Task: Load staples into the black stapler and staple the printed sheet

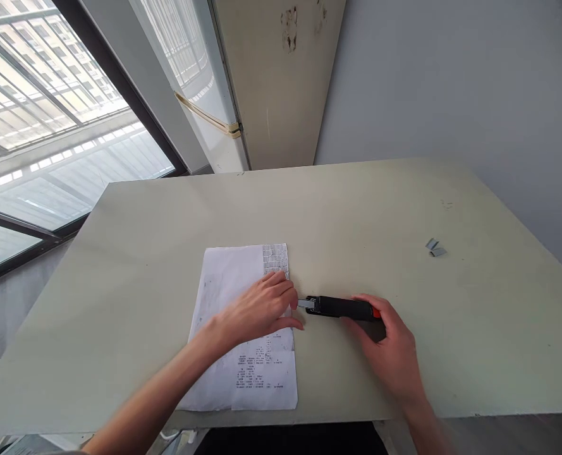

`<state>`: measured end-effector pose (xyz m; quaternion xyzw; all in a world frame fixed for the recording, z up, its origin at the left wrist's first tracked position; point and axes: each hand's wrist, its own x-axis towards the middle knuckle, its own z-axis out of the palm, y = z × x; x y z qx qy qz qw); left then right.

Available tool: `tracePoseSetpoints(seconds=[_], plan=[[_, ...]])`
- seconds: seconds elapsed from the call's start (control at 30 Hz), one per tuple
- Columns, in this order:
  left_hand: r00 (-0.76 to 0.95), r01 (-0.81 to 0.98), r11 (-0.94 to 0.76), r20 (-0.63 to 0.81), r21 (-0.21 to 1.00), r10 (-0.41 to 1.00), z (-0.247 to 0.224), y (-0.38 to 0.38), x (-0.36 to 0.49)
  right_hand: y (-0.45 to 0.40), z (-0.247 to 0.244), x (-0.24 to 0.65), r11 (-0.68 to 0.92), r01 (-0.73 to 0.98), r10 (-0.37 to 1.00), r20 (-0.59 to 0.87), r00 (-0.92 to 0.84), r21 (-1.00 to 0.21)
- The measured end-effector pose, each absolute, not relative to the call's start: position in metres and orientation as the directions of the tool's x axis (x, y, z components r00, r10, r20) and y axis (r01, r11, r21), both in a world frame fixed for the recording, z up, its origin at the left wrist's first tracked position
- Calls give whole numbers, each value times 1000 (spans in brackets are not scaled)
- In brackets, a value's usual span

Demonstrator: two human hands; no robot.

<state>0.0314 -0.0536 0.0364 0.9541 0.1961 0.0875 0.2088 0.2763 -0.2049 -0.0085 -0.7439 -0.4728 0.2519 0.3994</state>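
Observation:
My right hand [389, 347] grips the rear of a black stapler [340, 308], thumb on the near side and fingers on the far side. A red part [376, 313] shows at that end. From its front a narrow metal tray [306, 304] sticks out to the left. My left hand [271, 302] lies over printed paper sheets [262, 395], fingers bent and thumb held apart. Its forefinger is at the tip of the metal tray; whether they touch I cannot tell. The sheets lie flat, with a patterned strip [275, 254] along the upper right edge.
Several small grey pieces, looking like staple strips [435, 248], lie at the right of the pale table [133, 253]. A grey wall [451, 88] rises behind. A beige panel [281, 88] and a window [38, 82] stand at the back and left.

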Motion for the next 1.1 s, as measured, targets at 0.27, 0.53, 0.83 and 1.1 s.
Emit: tracePoseSetpoints(seconds=[0.27, 0.53, 0.83, 1.1], plan=[[912, 345, -856, 76, 384, 402, 27, -64, 61, -204, -9, 277, -195, 528, 927, 21, 375, -827], [903, 350, -839, 90, 418, 421, 20, -67, 70, -206, -14, 279, -156, 509, 938, 35, 346, -846], [884, 325, -775, 117, 542, 452, 23, -56, 50, -206, -12, 277, -179, 472, 927, 13, 375, -863], [499, 774, -562, 266, 292, 825, 3, 9, -5, -207, -12, 276, -211, 467, 925, -22, 378, -859]])
